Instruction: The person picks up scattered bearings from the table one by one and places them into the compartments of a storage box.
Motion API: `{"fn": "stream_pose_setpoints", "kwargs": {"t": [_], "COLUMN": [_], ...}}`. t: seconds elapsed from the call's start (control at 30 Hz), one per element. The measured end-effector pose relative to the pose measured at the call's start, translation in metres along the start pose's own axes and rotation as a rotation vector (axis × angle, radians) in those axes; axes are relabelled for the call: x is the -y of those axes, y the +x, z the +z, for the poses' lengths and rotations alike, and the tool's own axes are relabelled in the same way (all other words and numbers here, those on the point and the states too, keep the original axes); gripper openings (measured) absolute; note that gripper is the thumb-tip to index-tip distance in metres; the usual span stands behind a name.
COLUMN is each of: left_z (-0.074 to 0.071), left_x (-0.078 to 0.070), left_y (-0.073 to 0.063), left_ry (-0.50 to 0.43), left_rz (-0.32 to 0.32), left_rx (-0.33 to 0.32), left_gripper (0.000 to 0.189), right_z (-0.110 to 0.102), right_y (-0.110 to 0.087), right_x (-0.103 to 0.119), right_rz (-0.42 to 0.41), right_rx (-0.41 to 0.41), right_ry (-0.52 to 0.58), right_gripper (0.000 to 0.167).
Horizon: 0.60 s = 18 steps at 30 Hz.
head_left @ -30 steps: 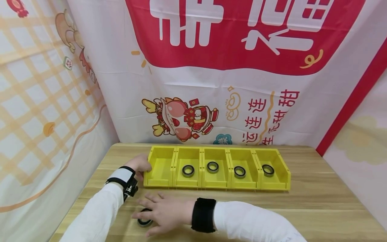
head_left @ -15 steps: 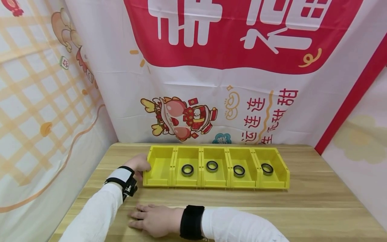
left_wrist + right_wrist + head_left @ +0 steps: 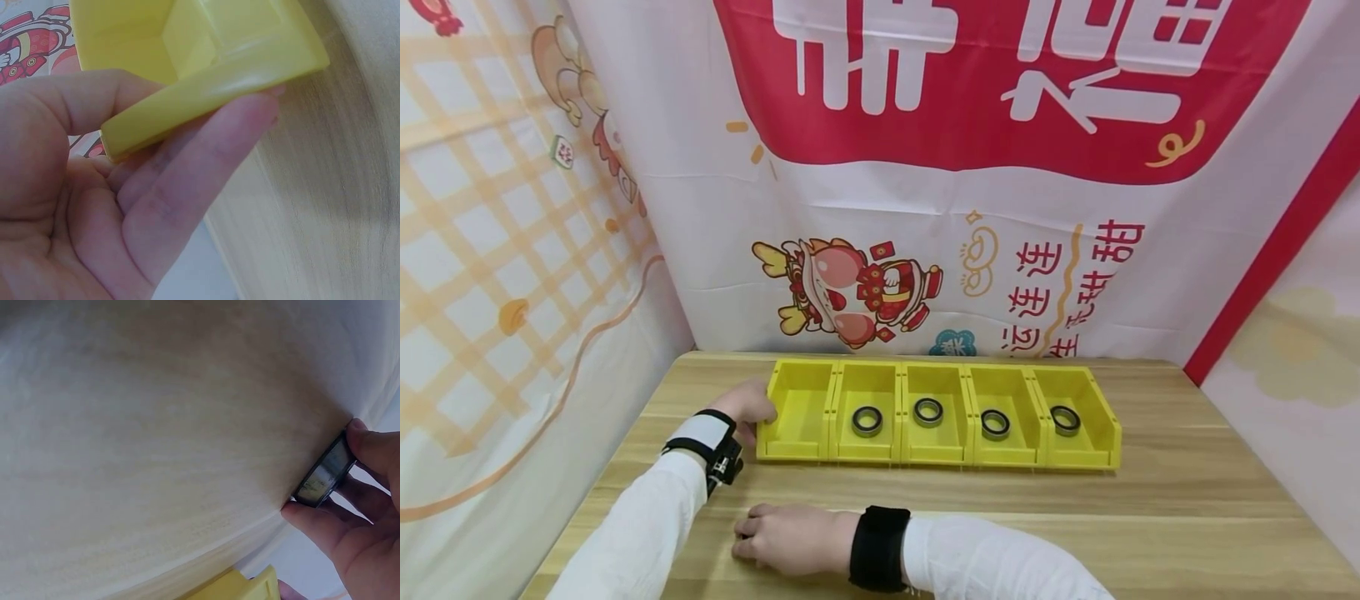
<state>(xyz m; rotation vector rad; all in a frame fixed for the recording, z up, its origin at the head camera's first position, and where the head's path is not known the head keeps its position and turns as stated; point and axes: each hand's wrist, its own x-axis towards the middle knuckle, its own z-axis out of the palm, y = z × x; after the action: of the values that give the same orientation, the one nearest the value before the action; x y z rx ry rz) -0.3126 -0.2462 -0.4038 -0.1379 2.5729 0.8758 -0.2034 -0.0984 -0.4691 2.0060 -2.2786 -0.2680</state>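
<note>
In the head view my left hand (image 3: pixel 749 408) pinches the outer side wall of the leftmost yellow bin (image 3: pixel 803 412). The left wrist view shows that bin's wall (image 3: pixel 219 100) between thumb and fingers. Near the table's front my right hand (image 3: pixel 797 537) grips a ball bearing. From the head it is almost wholly covered by the hand; the right wrist view shows this bearing (image 3: pixel 325 472) held at its rim between thumb and fingers, against the tabletop. One bearing lies flat in each other bin, such as the second bin's bearing (image 3: pixel 867 433).
Several joined yellow bins stand in a row along the back of the wooden table (image 3: pixel 1180 467). Behind them hangs a printed cloth (image 3: pixel 715 250), with another patterned cloth (image 3: pixel 550 250) at the left.
My right hand, spread over the bearing a second ago, has come down with its fingers drawn in and now grips it. The left hand stays on the bin.
</note>
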Motion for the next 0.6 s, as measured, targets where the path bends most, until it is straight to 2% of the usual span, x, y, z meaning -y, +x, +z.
{"fn": "stream_pose_setpoints", "kwargs": {"t": [0.27, 0.5, 0.6], "left_z": [0.000, 0.001, 0.001], "left_x": [0.001, 0.001, 0.002], "left_y": [0.001, 0.000, 0.001], "left_ry": [0.009, -0.021, -0.046], "left_rz": [0.016, 0.042, 0.046], "left_rx": [-0.004, 0.001, 0.005], "left_gripper": [0.018, 0.020, 0.023], "right_z": [-0.006, -0.049, -0.066], "right_y": [-0.003, -0.008, -0.009], "right_x": [-0.004, -0.026, -0.045], "right_rz": [-0.005, -0.028, 0.009], "right_rx": [-0.008, 0.030, 0.048], "right_ry": [-0.031, -0.049, -0.027], "right_gripper": [0.030, 0.017, 0.011]}}
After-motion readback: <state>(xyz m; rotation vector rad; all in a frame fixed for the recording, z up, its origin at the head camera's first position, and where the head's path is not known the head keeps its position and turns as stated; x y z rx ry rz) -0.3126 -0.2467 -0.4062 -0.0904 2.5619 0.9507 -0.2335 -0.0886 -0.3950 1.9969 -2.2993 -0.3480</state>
